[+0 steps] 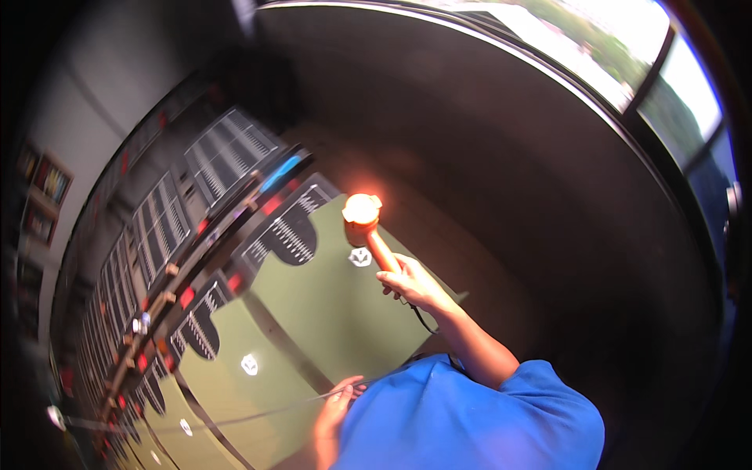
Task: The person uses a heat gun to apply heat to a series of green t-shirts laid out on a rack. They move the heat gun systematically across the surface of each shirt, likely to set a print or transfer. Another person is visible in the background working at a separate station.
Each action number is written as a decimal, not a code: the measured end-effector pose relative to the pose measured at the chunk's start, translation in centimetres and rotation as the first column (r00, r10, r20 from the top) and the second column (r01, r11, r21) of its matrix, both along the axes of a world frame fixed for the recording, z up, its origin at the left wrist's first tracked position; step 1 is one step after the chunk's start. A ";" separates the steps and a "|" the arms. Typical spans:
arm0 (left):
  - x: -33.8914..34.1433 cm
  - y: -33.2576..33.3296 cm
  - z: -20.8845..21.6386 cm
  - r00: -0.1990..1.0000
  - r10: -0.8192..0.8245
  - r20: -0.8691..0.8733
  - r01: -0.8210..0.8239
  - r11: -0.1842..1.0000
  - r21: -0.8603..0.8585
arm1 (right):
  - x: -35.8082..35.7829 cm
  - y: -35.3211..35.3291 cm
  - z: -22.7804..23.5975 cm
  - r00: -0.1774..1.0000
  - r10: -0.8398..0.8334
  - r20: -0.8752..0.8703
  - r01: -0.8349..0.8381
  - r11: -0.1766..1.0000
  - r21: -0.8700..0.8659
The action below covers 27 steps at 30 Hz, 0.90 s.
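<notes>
My right hand [409, 280] is wrapped round the orange handle of a hand-held lamp [382, 254]. Its round head glows brightly and hides its own detail. A short black cord hangs below that hand. The lamp is over the far right part of a green panel [313, 321], close to a white emblem [359, 257]. Nearer my body, my left hand [338, 399] is closed with curled fingers on a thin grey cord [266, 410], which stretches away to the lower left. I cannot tell whether the lamp touches the panel.
Dark rounded pieces [294, 239] with white comb-like marks line the panel's far edge. Beyond them stand a long rack [168, 274] with red parts and several black striped panels [231, 149]. A dark wall [470, 133] rises at the right, under windows [619, 47].
</notes>
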State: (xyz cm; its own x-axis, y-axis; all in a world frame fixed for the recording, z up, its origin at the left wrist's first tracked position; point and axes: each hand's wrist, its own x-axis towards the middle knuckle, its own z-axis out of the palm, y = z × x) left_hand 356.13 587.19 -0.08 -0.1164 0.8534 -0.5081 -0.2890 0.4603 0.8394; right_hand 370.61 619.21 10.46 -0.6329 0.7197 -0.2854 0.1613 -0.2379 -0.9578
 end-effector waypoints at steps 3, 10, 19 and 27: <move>-0.3 1.4 1.4 0.988 -0.154 0.012 0.154 0.987 0.044 | 5.0 -2.6 0.2 0.972 -0.214 -0.098 0.211 0.977 -0.040; -3.6 5.3 4.8 0.836 -0.451 -0.314 0.520 0.833 0.189 | 22.9 -17.2 1.2 0.553 -0.831 -0.060 0.823 0.557 -0.113; 1.8 15.8 17.0 0.943 -0.238 -0.233 0.329 0.563 0.758 | 37.7 -43.8 5.2 -0.403 -0.914 -0.033 0.914 -0.404 0.044; 12.9 28.2 14.1 0.980 -0.198 0.015 0.060 0.366 0.929 | 38.8 -52.9 -6.3 -0.683 -0.719 0.133 0.730 -0.681 0.064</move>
